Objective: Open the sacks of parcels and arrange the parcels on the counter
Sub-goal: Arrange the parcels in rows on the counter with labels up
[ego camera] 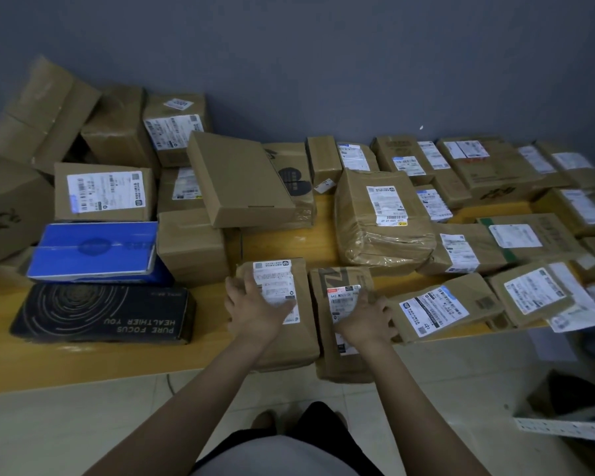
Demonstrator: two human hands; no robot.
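**Two parcels at the near edge, one under each hand**

Two brown parcels sit side by side on the yellow surface (83, 365), and both overhang its near edge towards you. Your left hand (255, 312) lies spread and flat on the left parcel (303, 341), fingers over its label. Your right hand (364, 324) rests on the right parcel (340, 280). Blur hides whether its fingers hook the right side or only press, so I cannot tell.

The step looks like squaring this pair into the front row. Push both away from you until nothing hangs over the floor, keeping labels up. Keep their long sides touching and parallel. Mind the slanted parcel (437, 307) just right of your right hand, since a nudge would skew it further.

Left of you lies the black box (103, 314), with the blue box (93, 249) just beyond it. Bare surface shows ahead of the pair, so you have room to slide. Farther off sits the tape-wrapped parcel (382, 221), then crowded rows against the wall (323, 63).
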